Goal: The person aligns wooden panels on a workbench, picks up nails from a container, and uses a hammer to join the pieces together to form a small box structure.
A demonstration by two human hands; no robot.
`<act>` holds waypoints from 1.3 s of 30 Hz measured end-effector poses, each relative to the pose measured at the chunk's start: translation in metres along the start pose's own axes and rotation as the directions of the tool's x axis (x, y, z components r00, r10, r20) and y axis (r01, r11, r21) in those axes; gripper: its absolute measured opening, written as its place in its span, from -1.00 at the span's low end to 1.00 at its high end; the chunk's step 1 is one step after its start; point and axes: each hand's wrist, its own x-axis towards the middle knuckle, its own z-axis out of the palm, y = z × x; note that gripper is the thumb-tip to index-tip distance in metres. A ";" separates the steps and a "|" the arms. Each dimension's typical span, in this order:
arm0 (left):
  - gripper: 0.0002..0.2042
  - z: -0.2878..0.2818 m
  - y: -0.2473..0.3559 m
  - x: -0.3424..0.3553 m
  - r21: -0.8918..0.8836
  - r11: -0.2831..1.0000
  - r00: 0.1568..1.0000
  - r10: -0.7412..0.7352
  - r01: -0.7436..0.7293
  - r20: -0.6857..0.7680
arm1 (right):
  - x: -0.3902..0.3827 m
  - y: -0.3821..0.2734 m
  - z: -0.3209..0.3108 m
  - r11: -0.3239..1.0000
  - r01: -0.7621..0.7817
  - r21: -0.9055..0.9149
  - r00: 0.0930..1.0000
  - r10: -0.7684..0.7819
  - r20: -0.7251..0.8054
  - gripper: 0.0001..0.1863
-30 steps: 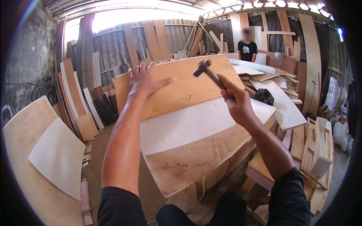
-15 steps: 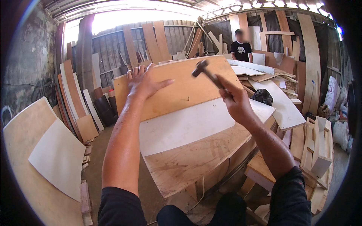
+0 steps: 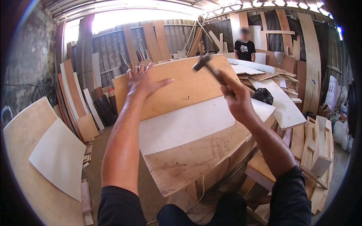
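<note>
A hammer (image 3: 215, 71) is in my right hand (image 3: 239, 100), whose fingers are wrapped round its handle. The hammer's dark head is raised in front of the upper right part of a light-brown wooden panel (image 3: 169, 86). My left hand (image 3: 144, 81) holds the panel's top edge near its left end, fingers hooked over the edge and thumb stretched across the face. A nail (image 3: 188, 98) sticks out of the panel's face near its lower edge, apart from both hands. Under the panel lies a white board (image 3: 184, 124) on a stained wooden worktop (image 3: 196, 156).
A person in a black shirt (image 3: 245, 49) stands at the back right. Stacked boards (image 3: 281, 100) and a black plastic bag (image 3: 263, 96) lie to the right, above a wooden frame (image 3: 318, 147). Large sheets (image 3: 56, 158) lean at the left. A cable (image 3: 203, 188) hangs by the worktop.
My right hand and the hammer have shifted slightly, with the hammer head a little higher. My left hand stays on the panel. The person at the back has moved slightly right.
</note>
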 end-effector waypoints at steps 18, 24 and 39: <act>0.22 -0.002 0.000 0.001 0.021 1.000 0.999 -0.020 0.020 0.030 | -0.010 -0.007 0.006 0.938 0.037 -0.345 0.937 0.087 0.338 -0.54; 0.15 0.007 -0.004 0.001 0.031 1.000 0.997 0.007 -0.005 -0.080 | -0.008 -0.005 0.008 0.994 0.069 -0.087 0.995 -0.062 0.076 -0.52; 0.14 0.004 -0.001 0.000 0.009 1.000 0.999 -0.010 0.010 -0.043 | -0.010 0.011 0.009 0.976 0.037 -0.214 0.981 0.006 0.195 -0.57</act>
